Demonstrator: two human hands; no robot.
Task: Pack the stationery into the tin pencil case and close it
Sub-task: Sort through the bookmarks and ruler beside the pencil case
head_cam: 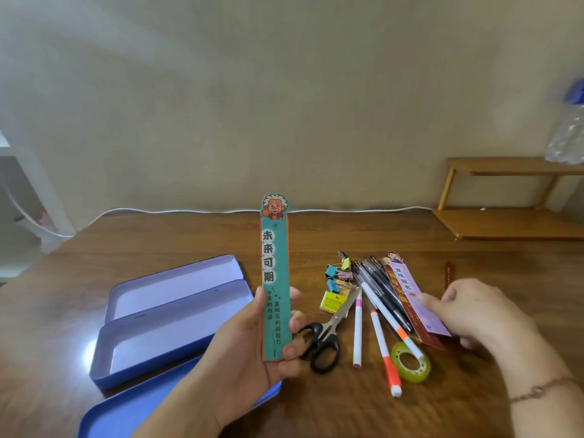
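The left hand (252,339) holds a teal bookmark (274,286) upright above the table (189,241), thumb on one long edge and fingers curled round the other. The bookmark is a long card strip with a cartoon head at its top, large white characters down its face and an orange rim. The tin pencil case (177,314) lies open toward the table's left edge: two shallow lilac trays side by side, with a blue lid (132,412) nearer the front edge, partly under the left forearm. The right hand (474,314) pinches a lilac bookmark (417,301) lying over a dark red one, toward the right edge. Between the hands lie pens (379,289), markers (384,349), black-handled scissors (325,339), a tape roll (410,363), binder clips (338,273) and a yellow eraser (331,301).
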